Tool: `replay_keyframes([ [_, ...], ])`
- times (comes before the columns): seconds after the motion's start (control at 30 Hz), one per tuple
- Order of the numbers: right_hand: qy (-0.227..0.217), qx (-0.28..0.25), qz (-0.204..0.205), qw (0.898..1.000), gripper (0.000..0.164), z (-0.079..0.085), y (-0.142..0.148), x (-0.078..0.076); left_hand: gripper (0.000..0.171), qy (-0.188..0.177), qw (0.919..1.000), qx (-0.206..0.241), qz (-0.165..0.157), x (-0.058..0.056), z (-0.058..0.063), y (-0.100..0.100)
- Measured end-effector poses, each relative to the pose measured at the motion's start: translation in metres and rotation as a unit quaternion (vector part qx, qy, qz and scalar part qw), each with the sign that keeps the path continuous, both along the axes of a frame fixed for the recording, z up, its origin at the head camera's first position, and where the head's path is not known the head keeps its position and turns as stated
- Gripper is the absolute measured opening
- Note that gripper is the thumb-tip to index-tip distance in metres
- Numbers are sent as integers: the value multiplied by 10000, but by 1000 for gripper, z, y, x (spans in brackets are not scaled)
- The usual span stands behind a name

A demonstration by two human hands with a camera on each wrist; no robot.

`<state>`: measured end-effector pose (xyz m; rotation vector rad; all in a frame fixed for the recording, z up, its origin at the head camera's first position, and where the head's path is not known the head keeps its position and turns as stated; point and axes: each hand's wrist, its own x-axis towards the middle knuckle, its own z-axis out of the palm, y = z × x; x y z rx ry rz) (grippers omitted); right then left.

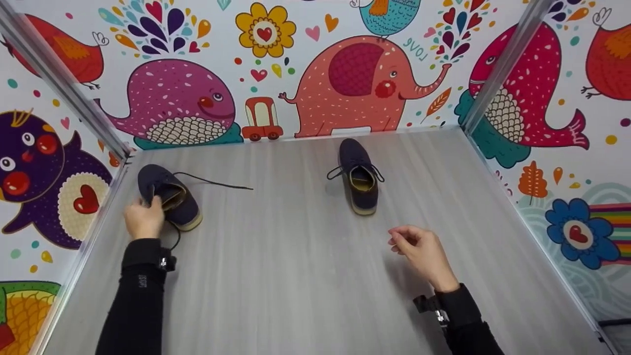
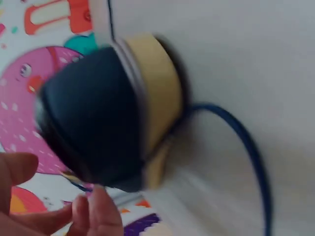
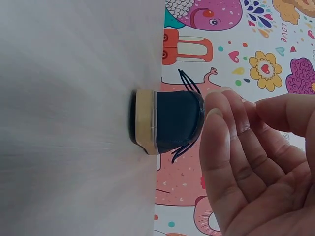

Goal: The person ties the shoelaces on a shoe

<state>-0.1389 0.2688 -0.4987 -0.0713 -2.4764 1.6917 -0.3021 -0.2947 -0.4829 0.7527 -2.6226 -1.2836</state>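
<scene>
In the head view, a navy lace-up shoe (image 1: 190, 212) with a tan sole stands at the left. My left hand (image 1: 144, 218) is at its outer side, fingers and thumb gripping the edge of its opening. The left wrist view has the shoe's heel (image 2: 93, 118) blurred, with the left fingertips (image 2: 106, 211) right at its side. One loose lace (image 1: 217, 184) stretches rightward over the floor; another lace (image 2: 246, 140) loops past the heel. My right hand (image 1: 419, 249) hovers with loosely bent fingers, holding nothing, short of the other navy shoe (image 1: 364, 199), whose laces are tied in a bow.
Both shoes stand on a grey wood-look floor (image 1: 286, 266). Behind it rises a wall with cartoon animals (image 1: 315, 98), and printed side panels flank it left and right. Metal strips (image 1: 93, 224) run along the floor's edges.
</scene>
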Motion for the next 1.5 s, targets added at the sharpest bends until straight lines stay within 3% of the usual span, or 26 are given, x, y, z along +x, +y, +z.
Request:
replay_keyframes([
  [0.13, -101, -9, -82, 9999, 11, 4, -5, 5, 67, -408, 9981, 453, -99, -3, -13, -16],
  [0.23, -106, 1, -75, 9999, 10, 13, -10, 10, 64, -448, 9973, 582, -52, -7, -19, -18],
  [0.5, -81, -19, -18, 10000, 10, 24, -14, 19, 55, -85, 9998, -149, 57, -18, -24, -16],
  [0.87, -59, 61, 95, 9999, 10, 26, -17, 19, 39, 181, 9987, -462, -93, -6, -23, -6],
  [1.07, -74, -24, 161, 9998, 10, 17, -17, 15, 37, 650, 9940, -669, -565, 4, -7, 26],
  [1.27, -14, -60, 289, 9996, 12, 1, -18, 6, 37, 1193, 9861, -474, -1053, 24, 18, 74],
  [1.4, 217, -55, 493, 9985, 12, 4, -26, 2, 32, 1586, 9763, -450, -1404, 37, 27, 109],
  [1.5, 472, 55, 630, 9969, 12, 11, -35, -3, 26, 2039, 9629, -457, -1708, 48, 31, 135],
])
